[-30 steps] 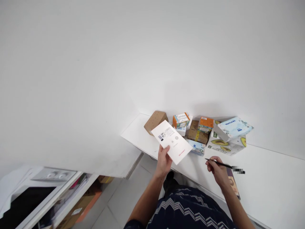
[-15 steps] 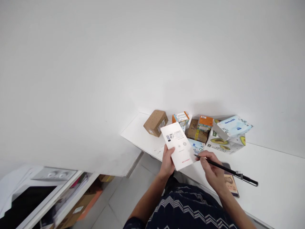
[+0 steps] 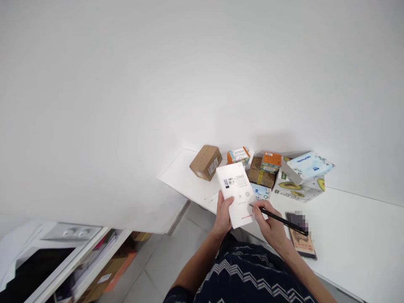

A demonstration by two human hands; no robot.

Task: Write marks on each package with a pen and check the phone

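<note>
My left hand holds a flat white box with a printed label and red lettering, raised over the near edge of the white table. My right hand grips a black pen, and its tip touches the lower right part of the white box. Both hands are close together in front of my patterned dark clothing.
Along the wall stand a brown cardboard box, small orange cartons, a darker brown box, an avocado-print box with a pale blue pack on top. A phone lies by my right wrist. Shelving with papers stands at the lower left.
My right hand carried the pen leftward from the table to the white box. My left hand turned the box more upright and drew it slightly nearer.
</note>
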